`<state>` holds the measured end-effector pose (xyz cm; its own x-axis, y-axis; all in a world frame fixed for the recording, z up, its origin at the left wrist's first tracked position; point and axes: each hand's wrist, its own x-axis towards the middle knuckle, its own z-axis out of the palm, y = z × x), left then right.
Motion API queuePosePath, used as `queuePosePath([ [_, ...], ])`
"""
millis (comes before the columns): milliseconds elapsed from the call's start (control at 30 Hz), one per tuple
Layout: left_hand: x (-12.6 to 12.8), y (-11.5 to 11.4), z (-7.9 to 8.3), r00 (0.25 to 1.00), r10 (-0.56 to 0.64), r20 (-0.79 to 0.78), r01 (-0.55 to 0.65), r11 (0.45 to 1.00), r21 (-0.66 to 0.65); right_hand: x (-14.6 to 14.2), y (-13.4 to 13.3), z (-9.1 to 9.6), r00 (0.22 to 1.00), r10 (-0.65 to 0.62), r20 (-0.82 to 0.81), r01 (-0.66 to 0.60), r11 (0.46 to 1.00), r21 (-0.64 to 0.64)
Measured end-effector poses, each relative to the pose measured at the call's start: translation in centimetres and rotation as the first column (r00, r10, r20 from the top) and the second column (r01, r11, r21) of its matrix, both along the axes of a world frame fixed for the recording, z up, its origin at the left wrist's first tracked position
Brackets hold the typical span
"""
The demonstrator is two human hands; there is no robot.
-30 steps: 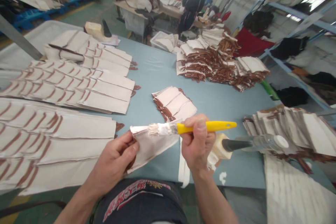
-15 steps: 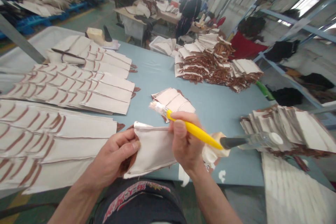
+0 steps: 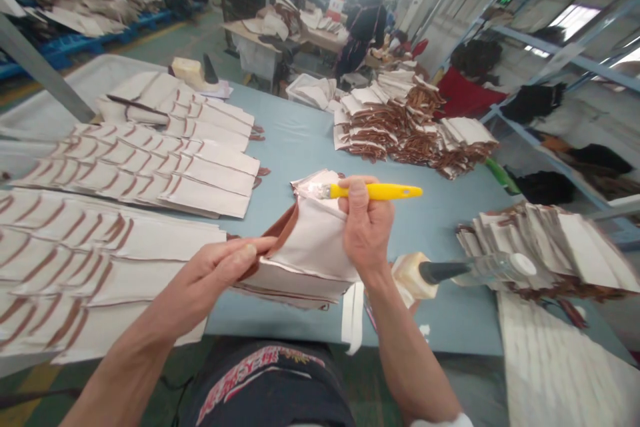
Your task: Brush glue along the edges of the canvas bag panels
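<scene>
My right hand [image 3: 369, 230] is closed around a paintbrush [image 3: 397, 191] with a yellow handle; its white-coated bristles point left. Below the bristles stands a cream fabric piece [image 3: 317, 240] with a brown underside, its near edge folded over. My left hand [image 3: 215, 277] pinches this piece at its left corner between thumb and fingers. The lower fingers of my right hand rest against the right side of the piece; whether they grip it is hidden. Behind it, another cream piece [image 3: 320, 178] lies flat on the table, partly covered.
Overlapping rows of cream pieces [image 3: 125, 167] spread over the left of the blue table [image 3: 295, 123]. Brown-and-cream stacks [image 3: 385, 113] stand at the back, with another stack [image 3: 550, 240] at right. A bottle [image 3: 495, 268] is near my right forearm. A person [image 3: 365, 27] stands farther off.
The brush has swung from a slant to nearly level, its bristles now over the fabric piece. The piece has tilted up, showing its brown side and folded near edge.
</scene>
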<state>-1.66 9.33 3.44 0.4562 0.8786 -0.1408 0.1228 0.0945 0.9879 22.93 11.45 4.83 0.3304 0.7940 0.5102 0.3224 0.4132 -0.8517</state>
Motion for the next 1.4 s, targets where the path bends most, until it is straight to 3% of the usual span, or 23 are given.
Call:
queuePosePath([
  [167,0.3,-0.6,-0.5,0.979,-0.099,-0.18,0.131,0.976,0.176,0.1,2.0,0.1,1.0,0.001,-0.007,-0.001,0.999,-0.05],
  [233,1.0,-0.7,-0.6,0.977,-0.112,-0.181,0.153,0.96,0.236,-0.1,2.8,-0.7,1.0,-0.03,0.003,0.03,0.996,-0.082],
  [333,1.7,-0.7,-1.0,0.985,-0.114,-0.131,0.141,0.965,0.221,-0.2,2.9,-1.5,0.995,-0.102,-0.003,0.102,0.993,-0.059],
  [467,1.7,-0.4,-1.5,0.984,-0.043,-0.175,0.084,0.968,0.238,-0.2,-0.6,-0.5,0.994,-0.089,-0.065,0.093,0.994,0.062],
  [633,1.9,-0.3,-1.7,0.975,-0.01,-0.223,0.072,0.959,0.273,-1.0,-6.0,0.3,1.0,0.009,0.012,-0.009,1.0,0.029],
  [800,2.1,-0.4,-1.4,0.983,0.022,-0.182,0.037,0.948,0.317,-2.7,-7.0,-0.5,0.977,0.099,0.191,-0.108,0.994,0.036],
  [867,2.2,-0.5,-1.2,0.982,0.048,-0.18,0.014,0.944,0.331,-2.9,-6.7,-0.8,0.99,0.094,0.104,-0.099,0.994,0.046],
  [1000,2.4,-0.9,-0.8,0.974,0.083,-0.213,-0.026,0.966,0.259,-2.3,-6.6,-1.1,0.989,-0.059,-0.138,0.067,0.997,0.048],
  [1200,2.5,-1.1,-0.6,0.985,0.043,-0.165,-0.004,0.973,0.231,-3.1,-6.9,-1.3,0.996,0.058,-0.065,-0.058,0.998,-0.007],
  [1400,2.1,-1.3,-0.8,0.981,0.052,-0.186,-0.006,0.97,0.242,-2.7,-6.2,-1.3,0.981,-0.051,-0.189,0.045,0.998,-0.035],
])
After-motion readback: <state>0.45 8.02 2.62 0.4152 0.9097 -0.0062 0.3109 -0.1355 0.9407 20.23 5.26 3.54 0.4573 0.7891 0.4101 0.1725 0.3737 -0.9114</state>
